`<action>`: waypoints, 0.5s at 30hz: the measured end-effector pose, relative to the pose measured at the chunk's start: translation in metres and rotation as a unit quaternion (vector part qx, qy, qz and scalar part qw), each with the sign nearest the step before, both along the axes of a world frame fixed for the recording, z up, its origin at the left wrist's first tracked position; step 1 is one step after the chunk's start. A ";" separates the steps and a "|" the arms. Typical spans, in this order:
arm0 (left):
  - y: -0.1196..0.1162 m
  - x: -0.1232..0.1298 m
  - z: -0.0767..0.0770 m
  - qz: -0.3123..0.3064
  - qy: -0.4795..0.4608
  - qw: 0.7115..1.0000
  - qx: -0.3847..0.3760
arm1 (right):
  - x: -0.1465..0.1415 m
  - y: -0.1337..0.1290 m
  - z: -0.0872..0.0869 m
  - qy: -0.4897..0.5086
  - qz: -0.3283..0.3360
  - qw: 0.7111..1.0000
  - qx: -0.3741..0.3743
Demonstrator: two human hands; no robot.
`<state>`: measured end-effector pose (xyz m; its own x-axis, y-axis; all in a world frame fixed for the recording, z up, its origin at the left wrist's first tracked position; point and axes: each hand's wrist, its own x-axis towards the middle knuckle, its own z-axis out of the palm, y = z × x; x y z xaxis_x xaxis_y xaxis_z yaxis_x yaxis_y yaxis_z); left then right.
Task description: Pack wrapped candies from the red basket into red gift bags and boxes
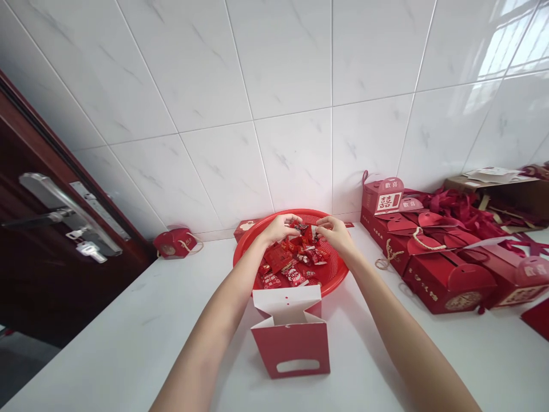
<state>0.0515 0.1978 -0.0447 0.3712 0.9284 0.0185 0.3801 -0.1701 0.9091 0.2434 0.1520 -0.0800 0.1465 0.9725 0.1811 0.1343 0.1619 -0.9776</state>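
Note:
A round red plastic basket (337,274) holds many small wrapped candies (295,276), mostly red. Over its far part, my left hand (281,227) curls its thumb and forefinger around a small dark wrapped candy (302,228), partly hidden by the fingers. Just to the right, my right hand (337,233) pinches a red and white wrapped candy (312,233) between thumb and fingers. In front of the basket, between my forearms, an upright red gift box (291,346) stands with its top open and its white inner flap raised. What lies inside the box cannot be seen.
Several closed red gift boxes (446,283) crowd the right side of the white counter (171,320), near red ribbons (465,212) and an open cardboard box (510,191). A small red box (175,243) sits at left, by a dark door with keys (88,249). A tiled wall (295,154) rises behind.

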 end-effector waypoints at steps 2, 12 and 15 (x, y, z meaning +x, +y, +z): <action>-0.004 0.003 0.004 -0.007 -0.037 0.999 -0.001 | 0.000 0.000 0.001 0.004 0.004 1.000 0.003; -0.011 0.006 0.004 -0.074 -0.118 0.990 0.004 | 0.000 -0.001 -0.002 -0.012 0.140 0.989 0.049; -0.010 0.008 0.002 -0.063 -0.099 0.992 0.039 | 0.000 0.000 -0.002 -0.020 0.158 0.986 0.052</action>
<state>0.0593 0.1877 -0.0432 0.4667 0.8674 0.1724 0.1660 -0.2774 0.9463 0.2436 0.1517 -0.0818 -0.1701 0.9445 0.2809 0.0999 0.3002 -0.9486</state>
